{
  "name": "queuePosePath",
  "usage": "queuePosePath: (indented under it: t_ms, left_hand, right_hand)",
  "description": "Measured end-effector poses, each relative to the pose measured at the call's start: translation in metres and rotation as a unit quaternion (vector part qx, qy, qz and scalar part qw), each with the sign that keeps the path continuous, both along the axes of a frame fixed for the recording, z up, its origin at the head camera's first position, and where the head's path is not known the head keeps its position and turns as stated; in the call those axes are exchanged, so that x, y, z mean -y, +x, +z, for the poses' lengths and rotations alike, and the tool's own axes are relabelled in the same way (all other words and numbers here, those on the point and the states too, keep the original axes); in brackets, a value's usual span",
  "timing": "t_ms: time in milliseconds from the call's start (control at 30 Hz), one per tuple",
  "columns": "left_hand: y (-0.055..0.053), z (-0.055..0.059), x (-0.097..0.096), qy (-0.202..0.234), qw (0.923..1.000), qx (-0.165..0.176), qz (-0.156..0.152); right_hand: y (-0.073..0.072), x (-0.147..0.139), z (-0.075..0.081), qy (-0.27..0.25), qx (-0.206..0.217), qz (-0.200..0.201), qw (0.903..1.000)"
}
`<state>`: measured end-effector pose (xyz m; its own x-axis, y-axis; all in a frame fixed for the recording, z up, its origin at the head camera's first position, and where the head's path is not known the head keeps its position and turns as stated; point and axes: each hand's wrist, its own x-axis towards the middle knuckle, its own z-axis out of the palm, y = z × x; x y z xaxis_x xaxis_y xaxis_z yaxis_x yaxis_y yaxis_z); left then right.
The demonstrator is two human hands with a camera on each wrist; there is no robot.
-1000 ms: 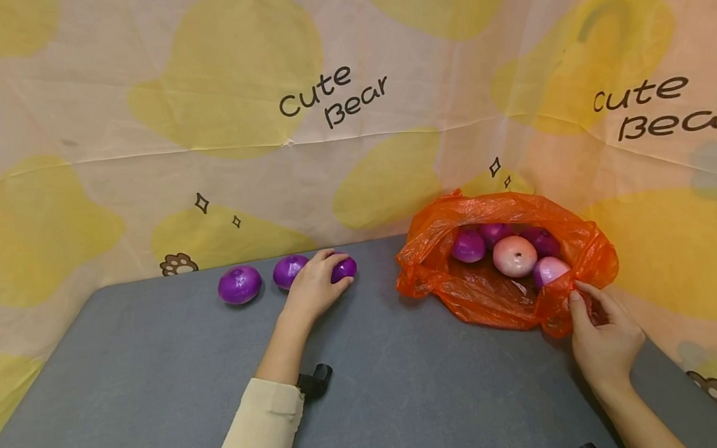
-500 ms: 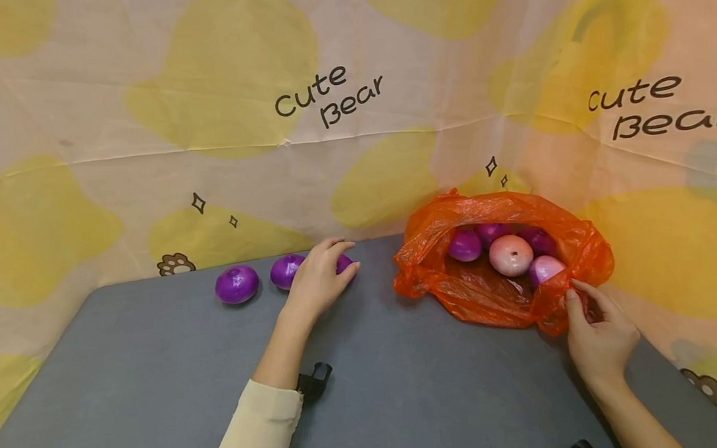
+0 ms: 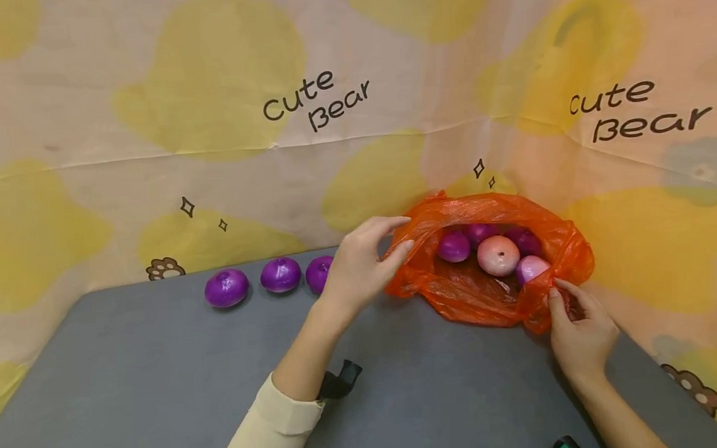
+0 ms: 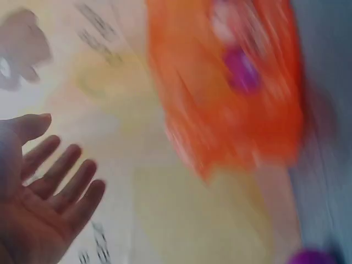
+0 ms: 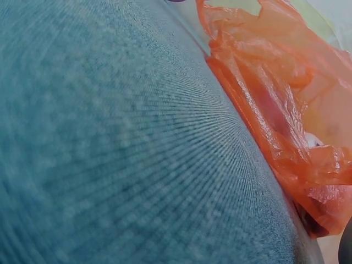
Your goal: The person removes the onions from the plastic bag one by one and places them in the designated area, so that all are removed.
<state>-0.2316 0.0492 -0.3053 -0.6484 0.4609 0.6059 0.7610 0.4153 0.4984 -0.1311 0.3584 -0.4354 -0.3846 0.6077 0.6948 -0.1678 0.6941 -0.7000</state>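
The grey desk had a finely textured top, bluish in the right wrist view. Near its back edge, a left purple onion, a middle purple onion and a partly hidden third purple onion lay in a row, not touching. Farther right sat a crumpled orange plastic bag, mouth open.

Your left hand: outstretched, loosely spread, near far edge of tabletop. Your right hand: pinching, near right edge.

Soft light, clear head view — left wrist view hazy, bag motion-smeared
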Motion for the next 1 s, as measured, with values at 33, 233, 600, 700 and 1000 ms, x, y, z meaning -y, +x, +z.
queuePosePath:
  t_ms: [33,233,600,700,1000]
  left_hand:
    - [0.004,0.001,-0.006,0.004,0.9997,0.014,-0.018]
    - [0.019,-0.006,-0.05,-0.058,0.9935,0.061,-0.077]
    - [0.006,-0.031,-0.13,-0.134,0.9822,0.076,-0.107]
    - [0.0,-0.039,-0.15,-0.156,0.978,0.081,-0.113]
    - [-0.005,-0.06,-0.2,-0.227,0.9672,0.06,-0.097]
  right_hand:
    - [-0.001,-0.002,-0.003,0.002,0.0,-0.001,1.0]
    - [-0.003,0.001,-0.003,0.001,-0.004,0.011,0.9999]
    - [-0.002,0.001,-0.003,0.008,-0.007,0.008,0.9999]
    - [-0.002,0.002,-0.005,0.007,-0.007,0.009,0.9999]
    - [0.0,-0.001,-0.002,0.005,-0.01,0.009,0.9999]
